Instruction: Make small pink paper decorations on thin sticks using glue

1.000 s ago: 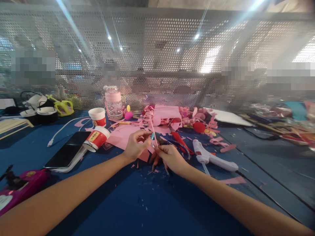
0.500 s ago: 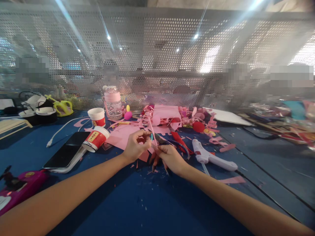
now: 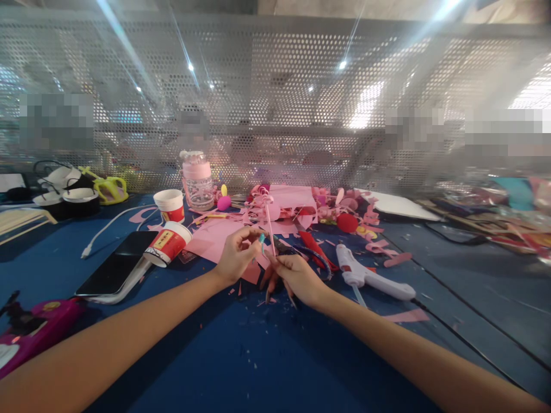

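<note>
Head camera gave me both hands meeting over the blue table (image 3: pixel 241 355), just past centre. My left hand (image 3: pixel 235 258) had thumb and forefinger pinched together on a small teal piece (image 3: pixel 261 237), held right against the thin pink stick (image 3: pixel 270 229). My right hand (image 3: pixel 297 275) was closed on that stick's lower end, keeping it nearly upright.

By my judgement the work was well on. A curled pink paper bloom (image 3: pixel 263 198) already sat at the stick's top, and pink sheet (image 3: pixel 215 235) and offcuts lay spread from 11 to 1 o'clock of the hands. The teal piece did not look fixed yet, and I could not tell whether any glue was on it. The glue gun (image 3: pixel 370 275) lay apart at 3 o'clock, and the red scissors (image 3: pixel 316 249) just beside my right hand at 2 o'clock.

As for writing, the two paper cups (image 3: pixel 169 242) at 9 to 10 o'clock carried red bands with marks too small to read. I could make out no brand anywhere.
</note>
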Motion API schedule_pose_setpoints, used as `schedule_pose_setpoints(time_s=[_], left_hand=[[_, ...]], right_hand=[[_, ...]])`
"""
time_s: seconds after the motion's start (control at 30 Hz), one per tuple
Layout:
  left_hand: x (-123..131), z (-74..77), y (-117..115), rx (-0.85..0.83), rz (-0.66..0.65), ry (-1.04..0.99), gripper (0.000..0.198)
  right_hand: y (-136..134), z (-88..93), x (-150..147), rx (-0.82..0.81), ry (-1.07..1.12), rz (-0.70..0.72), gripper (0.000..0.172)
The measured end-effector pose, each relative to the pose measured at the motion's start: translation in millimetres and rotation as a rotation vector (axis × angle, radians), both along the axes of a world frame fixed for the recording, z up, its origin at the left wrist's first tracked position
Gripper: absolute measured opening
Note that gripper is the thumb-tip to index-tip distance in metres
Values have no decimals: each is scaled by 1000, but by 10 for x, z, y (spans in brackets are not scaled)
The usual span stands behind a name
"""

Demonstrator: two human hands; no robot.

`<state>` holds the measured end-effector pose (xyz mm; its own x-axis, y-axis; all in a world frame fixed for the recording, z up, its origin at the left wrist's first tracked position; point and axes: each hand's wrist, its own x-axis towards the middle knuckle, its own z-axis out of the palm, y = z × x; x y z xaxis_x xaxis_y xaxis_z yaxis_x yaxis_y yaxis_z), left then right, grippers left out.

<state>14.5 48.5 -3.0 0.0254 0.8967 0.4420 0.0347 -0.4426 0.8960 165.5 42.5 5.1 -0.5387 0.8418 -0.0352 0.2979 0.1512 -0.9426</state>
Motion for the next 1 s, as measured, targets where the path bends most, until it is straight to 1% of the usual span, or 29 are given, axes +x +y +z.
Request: schedule_pose_setpoints(time_s=[0.07,0.2,0.5,0.83,1.0], left_hand=[[-5,-11,8,4,-10,-1,24],[3,-25,18,30,6,26,21],[4,-11,0,47,23,42,16],[18,5,-14,42,1,11,15],[27,10,-12,36,50,37,13]], right_hand=[[4,-8,3,-3,3,4,55],[11,-18,5,-2,12,0,52],[1,-5,3,36,-48,-10,54],[9,-26,7,56,-54,-16,55],[12,-33,8,23,-35,-6,53]])
